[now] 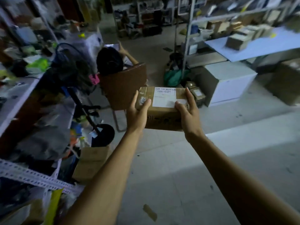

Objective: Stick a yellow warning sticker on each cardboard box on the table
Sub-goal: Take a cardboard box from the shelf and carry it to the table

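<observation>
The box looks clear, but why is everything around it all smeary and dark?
Head view: dim room light; the cardboard box, held between left hand and right hand, stays fairly sharp, while the shelves blur. The wide lens bends the edges.

The room is dim and bluish, with a paler band of light lying across the floor (186,159) in front — its source can't be made out. The shelves (32,62) on the left smear into heavy blur, and the racks (235,21) at upper right are streaked the same way. Straight posts bow and lean toward the edges of the wide view. The box (162,114) at the centre is sharpest; its white label (164,96) stands out bright, though the smaller print is unreadable.
</observation>
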`<state>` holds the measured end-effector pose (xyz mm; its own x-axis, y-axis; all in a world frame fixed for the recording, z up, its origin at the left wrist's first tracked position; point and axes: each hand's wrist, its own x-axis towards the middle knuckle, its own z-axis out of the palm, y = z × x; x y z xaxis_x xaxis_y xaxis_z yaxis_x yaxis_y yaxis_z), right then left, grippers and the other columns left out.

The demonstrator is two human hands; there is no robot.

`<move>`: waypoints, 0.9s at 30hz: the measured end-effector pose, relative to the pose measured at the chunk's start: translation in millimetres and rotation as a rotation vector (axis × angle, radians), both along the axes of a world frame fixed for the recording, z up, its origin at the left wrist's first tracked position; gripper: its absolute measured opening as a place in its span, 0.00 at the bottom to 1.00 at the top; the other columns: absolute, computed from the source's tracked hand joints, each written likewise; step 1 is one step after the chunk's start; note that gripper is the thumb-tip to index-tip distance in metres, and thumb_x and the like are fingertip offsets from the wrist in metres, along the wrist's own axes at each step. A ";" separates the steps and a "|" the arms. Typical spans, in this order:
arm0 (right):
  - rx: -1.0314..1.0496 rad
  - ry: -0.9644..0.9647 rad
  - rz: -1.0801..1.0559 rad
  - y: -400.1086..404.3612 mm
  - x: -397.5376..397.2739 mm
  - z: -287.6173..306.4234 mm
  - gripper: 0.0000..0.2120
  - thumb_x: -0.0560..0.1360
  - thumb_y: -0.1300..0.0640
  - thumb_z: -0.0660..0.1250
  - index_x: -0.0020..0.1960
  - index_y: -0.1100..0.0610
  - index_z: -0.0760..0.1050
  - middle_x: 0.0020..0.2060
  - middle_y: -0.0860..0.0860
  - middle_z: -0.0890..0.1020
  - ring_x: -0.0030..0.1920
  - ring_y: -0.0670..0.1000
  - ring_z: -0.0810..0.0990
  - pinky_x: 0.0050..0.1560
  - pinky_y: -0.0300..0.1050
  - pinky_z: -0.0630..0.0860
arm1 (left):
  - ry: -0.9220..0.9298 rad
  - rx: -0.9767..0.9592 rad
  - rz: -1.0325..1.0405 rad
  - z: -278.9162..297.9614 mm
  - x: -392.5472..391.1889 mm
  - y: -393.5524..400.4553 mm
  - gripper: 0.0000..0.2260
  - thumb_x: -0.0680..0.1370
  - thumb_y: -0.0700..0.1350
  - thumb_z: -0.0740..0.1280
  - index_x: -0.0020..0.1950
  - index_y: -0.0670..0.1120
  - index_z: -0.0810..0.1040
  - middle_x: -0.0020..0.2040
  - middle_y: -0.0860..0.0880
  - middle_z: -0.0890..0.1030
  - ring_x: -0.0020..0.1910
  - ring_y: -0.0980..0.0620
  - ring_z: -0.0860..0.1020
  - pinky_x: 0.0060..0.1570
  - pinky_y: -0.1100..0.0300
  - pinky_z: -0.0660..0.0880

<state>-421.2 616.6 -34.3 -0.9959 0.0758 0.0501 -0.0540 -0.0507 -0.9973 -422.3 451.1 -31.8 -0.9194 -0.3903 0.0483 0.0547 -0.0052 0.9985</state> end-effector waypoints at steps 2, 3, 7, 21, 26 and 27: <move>-0.001 -0.002 -0.080 39.3 -4.1 -3.7 0.28 0.74 0.42 0.64 0.71 0.28 0.61 0.65 0.42 0.68 0.59 0.48 0.76 0.57 0.49 0.79 | -0.020 0.006 -0.090 -4.0 -17.5 40.0 0.32 0.72 0.53 0.71 0.75 0.57 0.68 0.64 0.54 0.77 0.56 0.61 0.80 0.49 0.64 0.80; -0.001 -0.002 -0.119 57.4 -5.5 -5.1 0.28 0.73 0.42 0.64 0.72 0.29 0.61 0.65 0.43 0.68 0.59 0.47 0.76 0.55 0.47 0.79 | -0.030 0.008 -0.131 -5.4 -24.7 59.1 0.31 0.72 0.53 0.71 0.75 0.57 0.67 0.66 0.53 0.77 0.57 0.58 0.80 0.50 0.63 0.80; 0.023 0.003 -0.263 122.3 -14.9 -12.6 0.29 0.73 0.45 0.64 0.73 0.34 0.63 0.65 0.44 0.70 0.63 0.52 0.76 0.61 0.49 0.77 | -0.040 -0.009 -0.241 -10.9 -48.5 126.7 0.30 0.75 0.51 0.70 0.76 0.56 0.67 0.64 0.54 0.76 0.57 0.60 0.78 0.49 0.66 0.78; 0.076 -0.067 -0.599 282.2 -123.7 -37.2 0.29 0.73 0.47 0.64 0.72 0.34 0.64 0.62 0.40 0.72 0.62 0.51 0.77 0.65 0.58 0.75 | -0.073 0.014 -0.590 -42.0 -208.2 305.7 0.31 0.72 0.51 0.70 0.75 0.55 0.68 0.67 0.53 0.77 0.63 0.58 0.77 0.62 0.58 0.77; 0.056 -0.083 -0.649 325.8 -199.7 -37.7 0.29 0.73 0.47 0.64 0.73 0.34 0.63 0.61 0.41 0.71 0.59 0.51 0.78 0.61 0.60 0.79 | -0.075 0.013 -0.660 -48.4 -296.6 355.4 0.30 0.71 0.53 0.70 0.74 0.58 0.70 0.59 0.65 0.79 0.59 0.64 0.78 0.53 0.70 0.75; 0.052 -0.090 -0.659 334.4 -213.6 -37.6 0.30 0.73 0.47 0.64 0.73 0.34 0.63 0.63 0.43 0.71 0.58 0.51 0.78 0.60 0.60 0.79 | -0.085 0.013 -0.684 -48.3 -312.2 364.7 0.31 0.71 0.54 0.70 0.74 0.58 0.69 0.62 0.60 0.79 0.62 0.60 0.77 0.57 0.65 0.76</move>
<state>-634.8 951.0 -71.9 -0.7424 0.6699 -0.0112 0.0268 0.0130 -0.9996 -734.5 815.8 -80.1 -0.9598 0.2786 -0.0357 -0.0436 -0.0223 0.9988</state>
